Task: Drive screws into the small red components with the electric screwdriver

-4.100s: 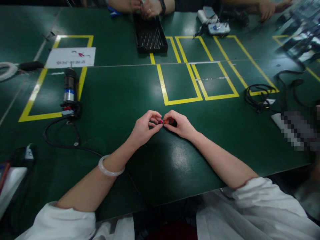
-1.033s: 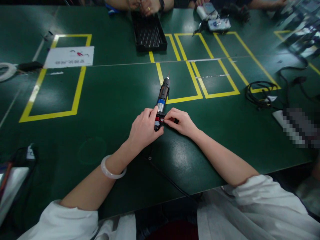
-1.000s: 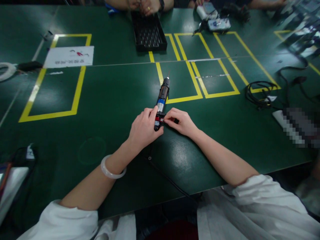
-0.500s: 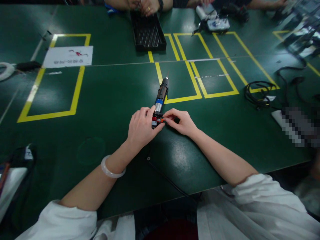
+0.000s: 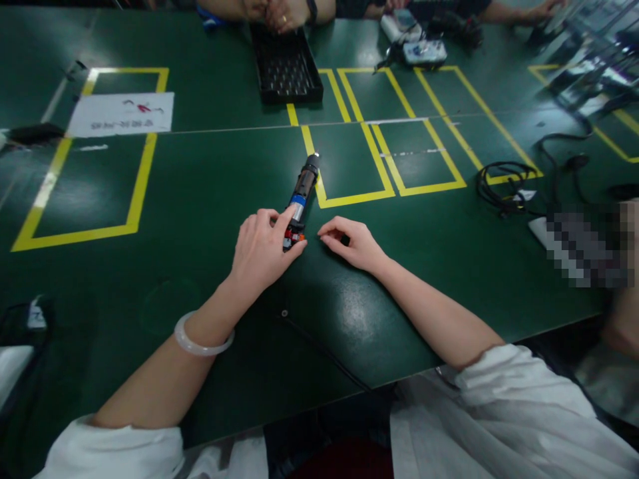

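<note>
An opened electric screwdriver [image 5: 306, 178] lies slantwise on the green table, its black nose pointing away from me. It has a blue band, a silver motor section and red and orange parts at its near end. My left hand [image 5: 262, 249] is closed round that near end, index finger along the silver part and thumb beside the orange piece. The palm hides some of the rear. To the right, a small gap away from the screwdriver, my right hand [image 5: 352, 245] is held with thumb and fingertips pinched together. Whether anything is between them I cannot make out.
A black tray [image 5: 289, 93] stands at the far side, near another person's hands [image 5: 287, 14]. White devices [image 5: 424, 52] are to its right. A coiled black cable [image 5: 504, 183] lies right, a paper sheet [image 5: 122, 113] left. A thin cord [image 5: 324, 349] runs off the near edge.
My right hand has drawn away from the orange piece at the screwdriver's rear, leaving a gap. My left hand stays on the screwdriver. The whole view has shifted slightly.
</note>
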A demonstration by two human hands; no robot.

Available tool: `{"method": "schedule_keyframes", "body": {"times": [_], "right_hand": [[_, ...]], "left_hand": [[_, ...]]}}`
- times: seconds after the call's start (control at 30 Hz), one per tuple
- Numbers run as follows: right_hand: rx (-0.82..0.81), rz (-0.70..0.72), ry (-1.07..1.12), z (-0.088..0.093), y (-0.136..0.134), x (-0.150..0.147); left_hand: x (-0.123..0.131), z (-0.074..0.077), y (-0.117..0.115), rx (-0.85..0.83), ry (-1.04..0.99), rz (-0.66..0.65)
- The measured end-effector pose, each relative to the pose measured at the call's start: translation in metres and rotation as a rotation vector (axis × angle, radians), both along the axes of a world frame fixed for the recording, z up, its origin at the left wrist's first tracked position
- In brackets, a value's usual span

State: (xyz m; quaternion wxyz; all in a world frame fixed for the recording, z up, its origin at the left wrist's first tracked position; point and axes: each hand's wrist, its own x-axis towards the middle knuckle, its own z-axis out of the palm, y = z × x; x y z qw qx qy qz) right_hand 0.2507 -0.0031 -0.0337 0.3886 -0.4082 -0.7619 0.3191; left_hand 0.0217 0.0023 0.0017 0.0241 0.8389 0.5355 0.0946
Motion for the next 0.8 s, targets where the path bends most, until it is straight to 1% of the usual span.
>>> {"method": "schedule_keyframes", "body": {"times": [0.17, 0.27, 0.37, 0.5, 0.6, 0.8], "right_hand": [[0.001, 0.003, -0.001, -0.001, 0.001, 0.001], [-0.012, 0.002, -0.001, -0.002, 0.001, 0.001], [-0.025, 0.008, -0.004, -0.001, 0.001, 0.0], [-0.029, 0.008, -0.008, -0.001, 0.001, 0.001], [-0.038, 0.013, -0.017, -0.001, 0.001, 0.001], [-0.045, 0.012, -0.013, 0.0, 0.001, 0.0]], "left_hand": [[-0.029, 0.012, 0.022, -0.041, 0.059, 0.21], [-0.055, 0.021, 0.035, -0.072, 0.083, 0.327], [-0.088, 0.027, 0.046, -0.112, 0.076, 0.449], [-0.134, 0.026, 0.056, -0.171, 0.064, 0.617], [-0.164, 0.025, 0.059, -0.179, 0.065, 0.737], [-0.207, 0.026, 0.06, -0.199, 0.109, 0.927]]}}
